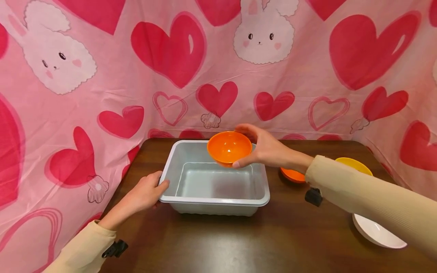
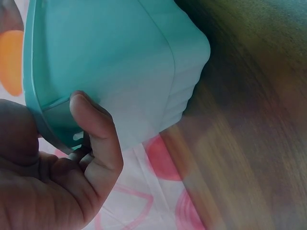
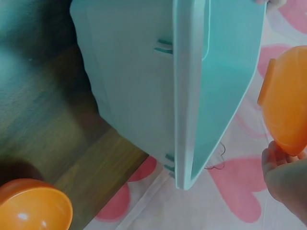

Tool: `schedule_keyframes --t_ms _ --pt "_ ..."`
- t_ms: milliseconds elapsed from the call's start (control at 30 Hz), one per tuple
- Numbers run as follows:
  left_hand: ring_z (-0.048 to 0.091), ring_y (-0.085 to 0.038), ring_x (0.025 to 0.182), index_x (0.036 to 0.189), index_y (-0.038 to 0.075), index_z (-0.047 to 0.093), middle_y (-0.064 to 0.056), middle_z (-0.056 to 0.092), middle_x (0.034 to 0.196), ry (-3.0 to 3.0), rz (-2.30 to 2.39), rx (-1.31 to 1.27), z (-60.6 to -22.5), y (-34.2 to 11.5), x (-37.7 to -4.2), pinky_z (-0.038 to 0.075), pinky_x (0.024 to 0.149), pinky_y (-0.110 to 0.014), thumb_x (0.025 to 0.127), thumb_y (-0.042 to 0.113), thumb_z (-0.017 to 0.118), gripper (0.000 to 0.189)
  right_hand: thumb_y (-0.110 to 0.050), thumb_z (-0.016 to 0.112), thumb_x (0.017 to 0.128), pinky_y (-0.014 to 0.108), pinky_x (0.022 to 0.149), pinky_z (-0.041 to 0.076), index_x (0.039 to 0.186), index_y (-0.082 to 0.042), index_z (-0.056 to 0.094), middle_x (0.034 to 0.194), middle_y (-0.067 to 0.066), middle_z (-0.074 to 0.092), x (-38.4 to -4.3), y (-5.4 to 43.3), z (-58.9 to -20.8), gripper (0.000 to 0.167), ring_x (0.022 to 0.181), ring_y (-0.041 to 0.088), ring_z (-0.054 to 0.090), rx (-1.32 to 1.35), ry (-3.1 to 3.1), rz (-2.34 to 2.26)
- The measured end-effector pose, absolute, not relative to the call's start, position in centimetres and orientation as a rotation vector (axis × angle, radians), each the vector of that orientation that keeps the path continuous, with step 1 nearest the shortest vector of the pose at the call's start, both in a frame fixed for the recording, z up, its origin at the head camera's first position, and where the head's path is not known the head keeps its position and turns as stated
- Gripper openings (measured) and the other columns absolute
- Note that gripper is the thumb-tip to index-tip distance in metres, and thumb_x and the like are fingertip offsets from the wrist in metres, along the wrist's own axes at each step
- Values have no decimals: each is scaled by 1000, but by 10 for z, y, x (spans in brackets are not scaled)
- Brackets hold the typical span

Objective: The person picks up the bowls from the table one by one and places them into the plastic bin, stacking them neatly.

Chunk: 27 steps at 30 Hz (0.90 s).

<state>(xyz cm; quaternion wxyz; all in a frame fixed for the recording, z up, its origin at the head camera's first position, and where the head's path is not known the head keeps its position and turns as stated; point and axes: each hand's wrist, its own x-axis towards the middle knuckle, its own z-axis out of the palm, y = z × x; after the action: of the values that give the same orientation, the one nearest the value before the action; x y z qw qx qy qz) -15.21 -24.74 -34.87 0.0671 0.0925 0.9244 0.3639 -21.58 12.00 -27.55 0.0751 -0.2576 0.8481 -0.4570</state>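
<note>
My right hand [image 1: 264, 148] holds an orange bowl [image 1: 227, 146] by its right side, thumb low on the outside and fingers behind. The bowl is tilted toward me, above the grey plastic basin [image 1: 215, 201]. In the right wrist view, the same bowl [image 3: 289, 100] hangs clear of the basin [image 3: 134, 72], with the fingertips against its side. My left hand [image 1: 146, 189] grips the basin's left rim. Up close in the left wrist view, the left hand [image 2: 72, 172] has fingers curled around the rim, and the basin's outer wall [image 2: 110, 72] fills much of the picture.
On the right of the brown wooden table [image 1: 218, 242], a second orange bowl [image 1: 293, 175] stands near the basin. A yellow bowl [image 1: 355, 165] and a white bowl [image 1: 377, 231] are partly behind my right sleeve. Pink heart-patterned cloth [image 1: 218, 68] hangs around the table.
</note>
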Motion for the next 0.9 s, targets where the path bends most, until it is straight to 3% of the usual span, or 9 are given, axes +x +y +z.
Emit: schedule_keyframes --t_ms 467,900 --pt "55 -20 43 119 -6 57 -7 57 66 2794 1089 262 -350 -247 -150 53 43 -37 104 12 56 23 -26 96 71 42 107 50 155 -12 44 145 2 56 -235 86 -280 99 129 22 53 -790 2444 -1406" --pt "56 -20 42 116 -7 58 -7 57 65 2796 1084 290 -349 -247 -154 53 44 -36 104 10 55 21 -27 97 70 42 106 51 155 -11 44 145 5 55 -246 61 -283 102 128 25 53 -780 2460 -1403"
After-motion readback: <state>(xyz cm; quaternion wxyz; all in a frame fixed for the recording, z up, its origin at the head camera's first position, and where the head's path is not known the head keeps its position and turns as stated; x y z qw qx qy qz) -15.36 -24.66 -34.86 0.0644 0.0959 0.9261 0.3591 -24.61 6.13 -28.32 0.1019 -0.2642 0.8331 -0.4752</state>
